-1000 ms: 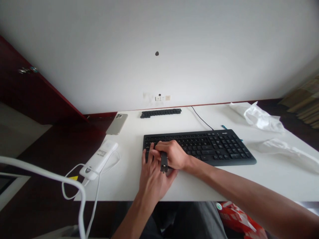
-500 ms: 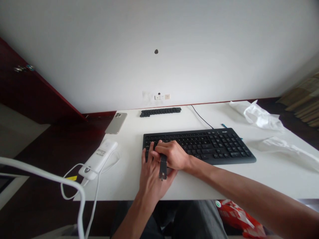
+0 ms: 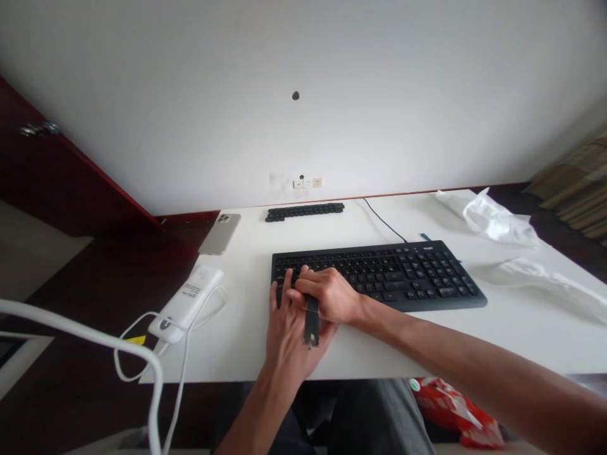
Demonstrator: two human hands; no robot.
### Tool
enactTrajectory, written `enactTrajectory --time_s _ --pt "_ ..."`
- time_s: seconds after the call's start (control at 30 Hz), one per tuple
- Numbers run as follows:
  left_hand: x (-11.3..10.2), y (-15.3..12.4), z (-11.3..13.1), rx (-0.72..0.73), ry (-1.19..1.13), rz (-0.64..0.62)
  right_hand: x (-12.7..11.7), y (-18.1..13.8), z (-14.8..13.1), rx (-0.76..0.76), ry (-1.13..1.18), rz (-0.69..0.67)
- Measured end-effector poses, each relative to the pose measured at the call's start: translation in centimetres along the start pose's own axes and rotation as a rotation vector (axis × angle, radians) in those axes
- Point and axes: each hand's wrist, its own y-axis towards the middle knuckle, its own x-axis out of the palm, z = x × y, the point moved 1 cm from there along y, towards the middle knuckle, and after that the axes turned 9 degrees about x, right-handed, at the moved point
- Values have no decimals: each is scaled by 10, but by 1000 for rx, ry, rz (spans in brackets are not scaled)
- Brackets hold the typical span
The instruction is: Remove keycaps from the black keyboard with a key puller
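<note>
A black full-size keyboard (image 3: 412, 272) lies at a slight angle on the table. My right hand (image 3: 329, 294) is closed round a flat black keycap puller (image 3: 312, 325), over the keyboard's left half. The puller's notched end sticks out toward me, while its other end is hidden under the fingers. My left hand (image 3: 289, 328) rests with fingers apart on the lower left of the keyboard, partly beneath my right hand. Part of its thumb side is covered. Some key spots in the upper letter rows look bare of caps.
Loose black keycaps (image 3: 305, 212) sit in rows near the wall. To the left are a phone (image 3: 220, 234) and a white power strip (image 3: 186, 303) with cables. Crumpled white plastic (image 3: 500, 218) lies at the right. A thin black cable (image 3: 384, 221) runs behind the keyboard.
The puller's notched end has tipped slightly downward and to the right. Both hands keep nearly the same place; the view has shifted a little.
</note>
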Motion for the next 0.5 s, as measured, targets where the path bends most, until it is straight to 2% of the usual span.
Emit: enactTrajectory --time_s 0.5 --pt "-1 0 1 -3 4 -13 -2 0 -1 -5 54 41"
